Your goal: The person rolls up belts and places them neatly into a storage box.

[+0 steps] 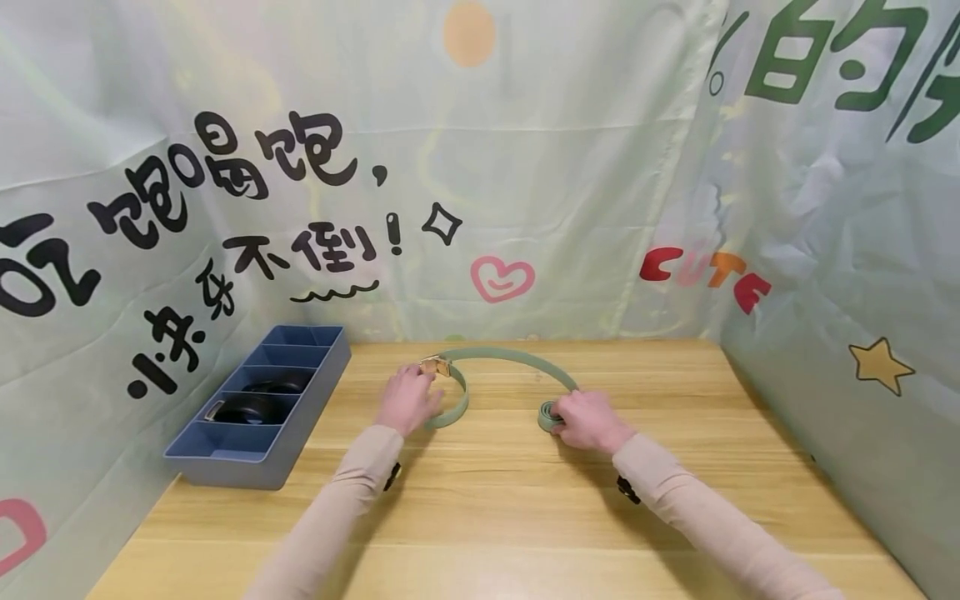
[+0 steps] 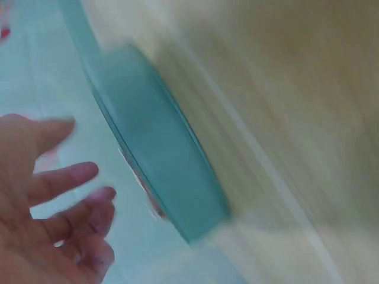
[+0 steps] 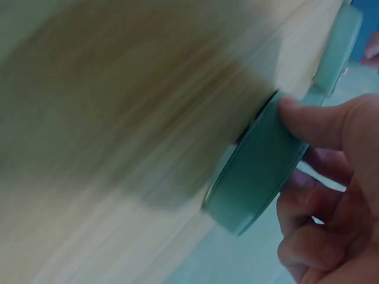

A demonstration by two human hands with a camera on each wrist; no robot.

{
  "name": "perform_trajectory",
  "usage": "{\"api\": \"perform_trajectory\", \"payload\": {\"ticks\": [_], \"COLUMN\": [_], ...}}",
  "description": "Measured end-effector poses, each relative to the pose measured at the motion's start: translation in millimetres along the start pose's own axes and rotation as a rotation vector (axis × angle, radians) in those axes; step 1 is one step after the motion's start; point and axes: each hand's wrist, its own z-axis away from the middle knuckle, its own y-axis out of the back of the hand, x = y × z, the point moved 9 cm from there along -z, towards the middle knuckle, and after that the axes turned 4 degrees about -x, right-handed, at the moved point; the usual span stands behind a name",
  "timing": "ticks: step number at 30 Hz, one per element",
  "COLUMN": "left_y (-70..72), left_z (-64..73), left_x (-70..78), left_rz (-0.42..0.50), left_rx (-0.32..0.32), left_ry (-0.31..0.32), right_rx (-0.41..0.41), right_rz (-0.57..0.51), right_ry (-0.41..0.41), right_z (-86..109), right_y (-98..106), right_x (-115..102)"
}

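A sage-green belt (image 1: 495, 353) stands on its edge on the table. Its strap arcs from a gold buckle (image 1: 435, 365) at the left to a tight coil (image 1: 547, 414) at the right. My right hand (image 1: 592, 419) pinches that coil; in the right wrist view the thumb presses one side of the rolled strap (image 3: 257, 168), with curled fingers at the other. Beside the buckle end is my left hand (image 1: 408, 400). The left wrist view shows its fingers loosely bent and apart from the curved strap (image 2: 157, 142), with nothing between them.
A blue-grey divided box (image 1: 300, 442) stands at the table's left side. Two rolled black belts (image 1: 251, 409) lie in its middle compartments. Printed fabric walls (image 1: 585, 208) enclose the wooden table (image 1: 487, 517) at the back and both sides.
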Motion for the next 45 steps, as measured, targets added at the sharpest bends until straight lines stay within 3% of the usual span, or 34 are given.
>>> {"api": "perform_trajectory", "payload": {"ticks": [3,6,8,14,17,21,27,29,36,45], "left_y": [-7.6,-15.7,-16.4,-11.3,-11.1,-16.0,-42.5,-48.2,-50.7,-52.7], "left_z": [0.7,0.4,-1.1,-0.2,4.4,5.2,8.8,10.8,12.7,9.3], "left_x": [25.0,31.2,23.7,-16.0,-17.4,11.2,70.5,81.3,98.0,96.6], "left_rz": [0.023,0.014,-0.017,-0.084,-0.093,-0.028,0.184,0.205,0.185,0.233], "left_rx": [-0.047,-0.125,-0.129,-0.065,-0.043,-0.041,-0.265,-0.286,-0.201,-0.267], "left_ry": [-0.105,-0.173,-0.159,0.038,0.056,-0.061,-0.307,-0.346,-0.413,-0.402], "right_rx": [0.022,0.038,0.044,0.057,0.067,0.091,0.107,0.098,0.079,0.005], "right_rz": [-0.019,-0.032,-0.039,-0.005,0.004,-0.008,-0.025,-0.027,-0.036,-0.244], "right_ry": [-0.011,-0.007,-0.009,0.022,0.064,0.125,0.214,0.220,0.246,0.422], "right_z": [-2.3,-3.8,-3.7,-3.0,-4.9,-9.4,-17.7,-20.5,-23.3,-16.5], "right_y": [2,2,2,2,2,2,4,2,-3,-5], "right_x": [-8,-12,-12,-19,-30,-52,-85,-92,-96,-89]}}
